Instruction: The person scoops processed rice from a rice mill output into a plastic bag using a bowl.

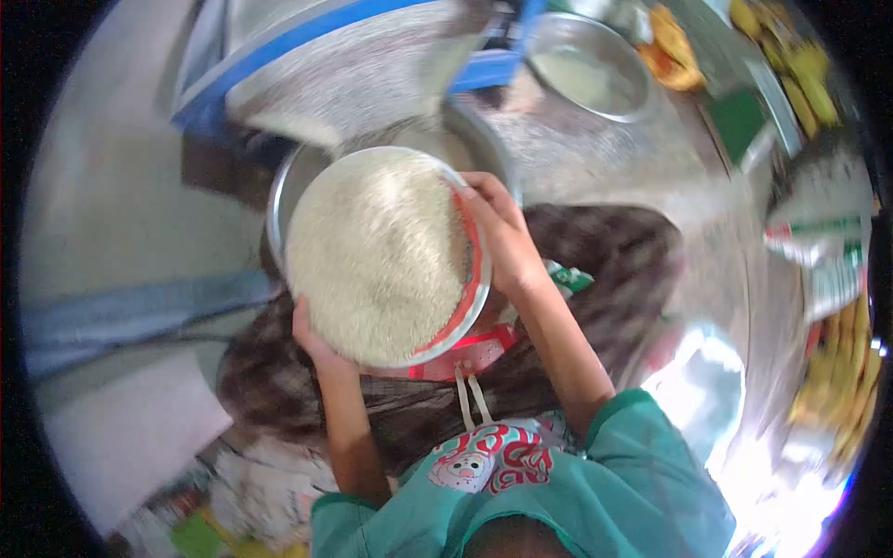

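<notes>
Both hands hold a round plate with a pale rim and an orange-red band, heaped with rice-like grain. My left hand grips its lower left edge, fingers mostly hidden underneath. My right hand is closed on the right edge, thumb on top. Beneath and behind the plate stands a large metal basin, partly hidden by it. At the basin's far side, a blue-framed, blurred grey surface comes down to the rim. A red and white item lies just below the plate, over my lap.
A second metal basin with pale contents stands at the upper right, beside an orange item. Yellow bundles and packets line the right side. A white sheet lies at the left, near a blue-grey bar.
</notes>
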Demonstrator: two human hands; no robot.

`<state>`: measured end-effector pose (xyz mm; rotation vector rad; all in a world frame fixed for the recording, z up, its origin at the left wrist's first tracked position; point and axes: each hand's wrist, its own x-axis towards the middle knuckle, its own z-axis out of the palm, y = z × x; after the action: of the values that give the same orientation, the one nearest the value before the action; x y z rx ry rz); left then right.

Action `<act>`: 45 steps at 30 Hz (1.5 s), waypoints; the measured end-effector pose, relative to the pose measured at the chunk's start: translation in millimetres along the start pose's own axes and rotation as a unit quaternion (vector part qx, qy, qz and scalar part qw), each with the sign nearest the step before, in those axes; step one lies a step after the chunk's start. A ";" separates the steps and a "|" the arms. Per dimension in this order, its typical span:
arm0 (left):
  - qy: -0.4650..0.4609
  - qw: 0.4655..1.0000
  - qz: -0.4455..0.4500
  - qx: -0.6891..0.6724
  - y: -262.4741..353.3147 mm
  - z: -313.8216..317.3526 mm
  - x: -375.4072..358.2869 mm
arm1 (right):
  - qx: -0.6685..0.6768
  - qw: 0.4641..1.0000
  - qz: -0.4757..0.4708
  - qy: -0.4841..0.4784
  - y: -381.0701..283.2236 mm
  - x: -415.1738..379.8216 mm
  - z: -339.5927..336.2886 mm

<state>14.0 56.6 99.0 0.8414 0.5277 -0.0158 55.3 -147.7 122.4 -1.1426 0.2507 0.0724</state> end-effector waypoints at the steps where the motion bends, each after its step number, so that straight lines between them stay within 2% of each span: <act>1: -0.029 0.999 -0.022 0.013 -2.4 9.1 -15.1 | -0.037 0.999 -0.002 0.009 -14.5 -18.6 -6.4; 3: -0.040 0.999 0.021 -0.028 -6.0 26.5 -46.3 | -0.019 1.000 -0.019 0.012 -44.6 -55.2 -20.0; 5: -0.064 0.997 -0.001 0.030 -2.6 61.1 -87.8 | 0.018 0.998 -0.045 0.029 -71.6 -87.6 -34.2; 6: -0.066 0.995 0.002 0.072 -3.6 74.6 -107.2 | -0.030 0.996 -0.066 0.051 -83.3 -103.2 -41.4; 7: -0.107 0.992 -0.006 0.071 -9.6 70.6 -68.8 | -0.088 0.987 -0.110 0.079 -70.3 -80.9 -36.8; 8: -0.112 0.991 -0.026 0.066 -15.1 83.4 -90.3 | -0.018 0.990 -0.109 0.085 -87.0 -101.1 -48.0; 9: -0.116 0.990 -0.047 0.065 -21.3 95.4 -109.3 | -0.009 0.988 -0.118 0.098 -99.5 -120.2 -63.0; 11: -0.167 0.982 -0.060 0.069 -30.1 106.9 -123.5 | 0.069 0.978 -0.179 0.084 -113.0 -149.5 -85.0; 12: -0.197 0.976 -0.071 0.061 -32.5 111.2 -130.6 | 0.020 0.978 -0.185 0.089 -123.9 -167.8 -92.3; 13: -0.208 0.972 -0.081 0.078 -35.2 118.3 -141.1 | 0.031 0.975 -0.190 0.107 -134.1 -188.4 -97.1; 14: -0.312 0.940 -0.138 -0.002 -1.6 100.3 -78.3 | -0.059 0.954 -0.258 0.143 -120.3 -156.5 -37.3; 15: -0.396 0.898 -0.182 -0.057 -1.2 107.3 -81.9 | -0.122 0.927 -0.312 0.171 -126.6 -172.3 -35.1; 17: -0.411 0.885 -0.211 -0.052 0.6 120.9 -84.5 | -0.025 0.947 -0.254 0.193 -134.0 -204.8 -32.2; 19: -0.417 0.876 -0.235 -0.046 8.4 130.6 -87.5 | 0.031 0.924 -0.299 0.237 -124.8 -225.5 -29.5; 21: -0.452 0.842 -0.294 -0.010 13.2 143.2 -90.2 | -0.019 0.878 -0.300 0.372 -111.3 -239.6 -26.1; 22: -0.421 0.865 -0.272 0.025 11.3 150.0 -105.7 | -0.036 0.853 -0.302 0.425 -99.3 -245.9 -27.7; 23: -0.418 0.863 -0.280 0.036 1.9 145.4 -111.8 | -0.053 0.826 -0.302 0.473 -86.0 -250.4 -28.4; 24: -0.430 0.883 -0.127 0.142 -17.8 153.1 -127.4 | 0.008 0.821 -0.306 0.482 -85.5 -260.7 -41.4; 25: -0.432 0.870 0.035 0.236 -35.4 159.4 -142.4 | 0.017 0.820 -0.300 0.487 -80.8 -275.1 -55.7; 27: -0.439 0.850 -0.192 0.217 -51.2 189.4 -171.3 | -0.141 0.774 -0.205 0.582 -68.5 -294.8 -81.4; 28: -0.466 0.831 -0.225 0.206 -62.5 195.5 -182.4 | -0.095 0.770 -0.181 0.604 -65.5 -300.2 -89.1; 29: -0.451 0.823 -0.265 0.224 -72.9 201.3 -184.0 | -0.088 0.771 -0.173 0.607 -60.6 -306.6 -96.3; 31: -0.486 0.799 -0.258 0.242 -93.6 207.6 -189.0 | 0.032 0.802 -0.139 0.580 -49.7 -324.8 -121.2; 32: -0.507 0.800 -0.226 0.229 -101.6 210.7 -200.4 | 0.032 0.806 -0.144 0.573 -39.9 -333.2 -133.7; 33: -0.509 0.796 -0.231 0.233 -108.5 213.1 -208.7 | 0.034 0.803 -0.141 0.578 -35.7 -340.8 -139.2; 35: -0.538 0.789 -0.102 0.280 -120.3 217.9 -221.6 | 0.058 0.746 -0.166 0.642 -32.5 -351.4 -146.4; 37: -0.553 0.779 -0.096 0.279 -129.5 220.9 -224.4 | 0.063 0.743 -0.185 0.640 -30.5 -356.1 -150.8; 40: -0.744 0.616 0.150 0.212 -140.6 226.2 -203.2 | 0.041 0.719 -0.209 0.662 -25.9 -354.6 -156.4; 41: -0.744 0.616 0.149 0.212 -137.6 233.4 -197.3 | 0.029 0.713 -0.212 0.668 -26.0 -351.8 -159.8; 42: -0.805 0.480 0.305 0.168 -132.9 244.1 -192.8 | 0.015 0.707 -0.218 0.673 -27.0 -350.0 -163.7; 43: -0.828 0.320 0.446 0.118 -129.8 250.4 -190.8 | 0.015 0.707 -0.220 0.672 -29.7 -348.2 -165.2; 44: -0.827 0.319 0.447 0.118 -130.0 250.2 -193.2 | 0.014 0.705 -0.233 0.669 -32.7 -346.7 -165.7; 45: -0.819 0.366 0.428 0.116 -131.0 248.0 -198.5 | 0.013 0.703 -0.246 0.667 -35.8 -346.0 -166.0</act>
<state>-78.7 -246.7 231.5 0.8553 -1.9486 0.0332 -300.2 -288.7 170.3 -1.0070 1.2130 -1.2979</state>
